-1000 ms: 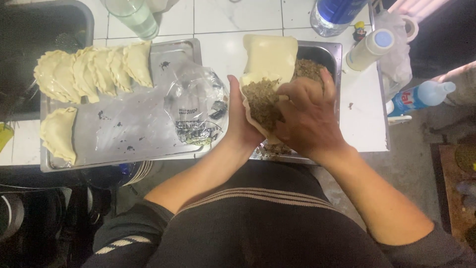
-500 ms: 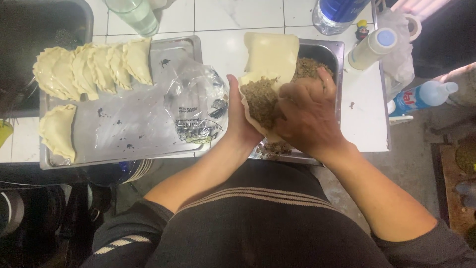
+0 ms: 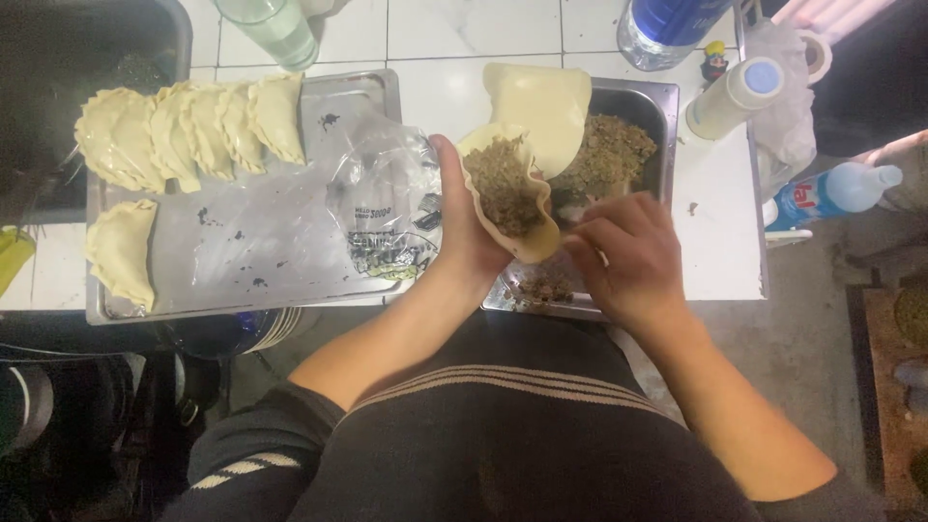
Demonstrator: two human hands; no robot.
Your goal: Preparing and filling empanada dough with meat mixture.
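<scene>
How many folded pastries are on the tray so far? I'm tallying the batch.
6 folded pastries on the metal tray: five overlapping in a row along its top edge, one alone at the lower left. Overlap might hide another.

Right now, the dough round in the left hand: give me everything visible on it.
The dough round is a pale, soft disc cupped into a bowl shape in the left hand, its edge wavy. It holds a heap of brown minced filling. It is held above the near edge of the steel filling pan. The right hand sits just beside its lower rim; whether the fingertips touch it cannot be told.
</scene>
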